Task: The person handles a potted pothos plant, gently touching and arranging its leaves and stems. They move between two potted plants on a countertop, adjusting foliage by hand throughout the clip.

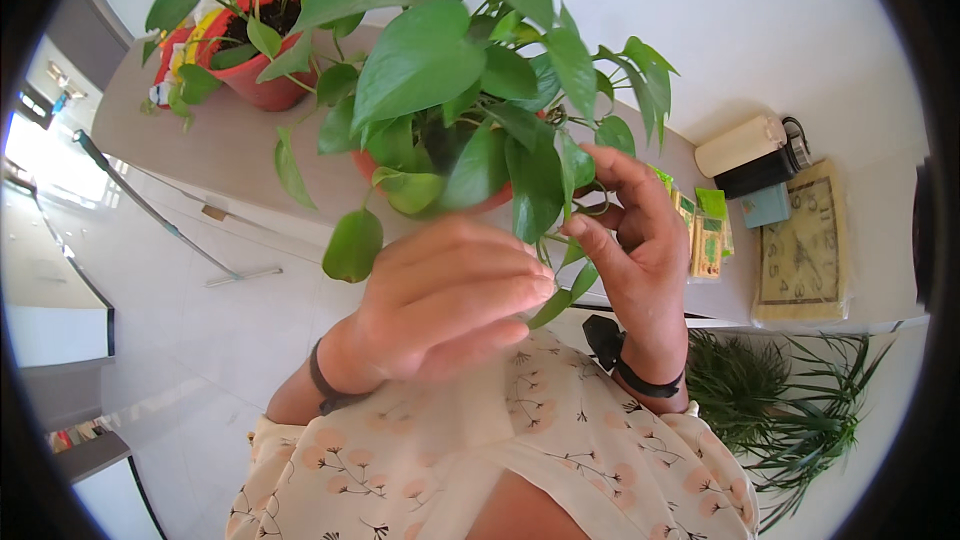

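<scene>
A pothos plant with broad green leaves grows in a red pot in front of me. My right hand is at the plant's right side, its thumb and fingers about a small pothos leaf and thin stems. My left hand is blurred, in front of the pot and below the leaves, fingers bent together and pointing right. Its fingertips are close to the trailing leaves; whether they grip anything is hidden. A yellowish-green leaf hangs just above its knuckles.
A second red pot with pothos stands left on the grey countertop. At right lie a cream bottle, a black bottle, a blue box, small packets and a square clock. Grassy plants are below; a long-handled mop leans left.
</scene>
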`<state>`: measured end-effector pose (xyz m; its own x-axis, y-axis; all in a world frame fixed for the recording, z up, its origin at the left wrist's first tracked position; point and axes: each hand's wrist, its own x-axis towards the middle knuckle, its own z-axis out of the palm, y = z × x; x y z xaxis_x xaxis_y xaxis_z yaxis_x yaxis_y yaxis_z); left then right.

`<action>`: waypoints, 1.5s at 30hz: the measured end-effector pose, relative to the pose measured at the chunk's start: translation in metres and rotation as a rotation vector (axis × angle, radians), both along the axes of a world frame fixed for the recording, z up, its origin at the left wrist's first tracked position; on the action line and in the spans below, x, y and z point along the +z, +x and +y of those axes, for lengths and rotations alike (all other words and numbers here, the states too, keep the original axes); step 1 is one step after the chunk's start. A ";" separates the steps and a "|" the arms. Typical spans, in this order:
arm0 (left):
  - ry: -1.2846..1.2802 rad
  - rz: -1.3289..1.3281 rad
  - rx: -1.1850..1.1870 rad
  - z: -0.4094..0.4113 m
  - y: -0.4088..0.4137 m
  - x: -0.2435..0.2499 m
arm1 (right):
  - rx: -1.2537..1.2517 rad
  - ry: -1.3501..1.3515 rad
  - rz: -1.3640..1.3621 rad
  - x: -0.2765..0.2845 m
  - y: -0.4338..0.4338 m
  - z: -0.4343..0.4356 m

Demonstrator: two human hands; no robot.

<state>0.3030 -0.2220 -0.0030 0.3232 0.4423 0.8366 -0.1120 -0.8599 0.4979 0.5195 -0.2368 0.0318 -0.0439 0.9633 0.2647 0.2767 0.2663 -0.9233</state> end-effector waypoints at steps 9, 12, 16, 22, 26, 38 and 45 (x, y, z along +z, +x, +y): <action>0.046 0.093 0.200 0.001 0.044 0.023 | 0.054 0.309 -0.071 -0.003 0.029 -0.012; -0.035 0.164 0.272 -0.002 0.058 0.018 | 0.070 0.365 -0.066 0.001 0.025 -0.016; 0.015 0.195 0.355 -0.003 0.067 0.014 | 0.094 0.414 -0.119 0.000 0.032 -0.011; 0.040 0.202 0.509 0.000 0.066 0.003 | 0.174 0.416 0.002 -0.007 0.033 0.001; -0.016 0.141 0.547 -0.002 0.064 0.005 | 0.196 0.288 0.206 -0.009 0.034 0.007; 0.082 0.077 0.484 0.007 0.068 0.023 | 0.378 0.080 -0.130 -0.019 0.030 0.023; 0.075 -0.009 0.460 0.018 0.073 0.039 | 0.293 0.182 0.051 -0.003 0.048 0.023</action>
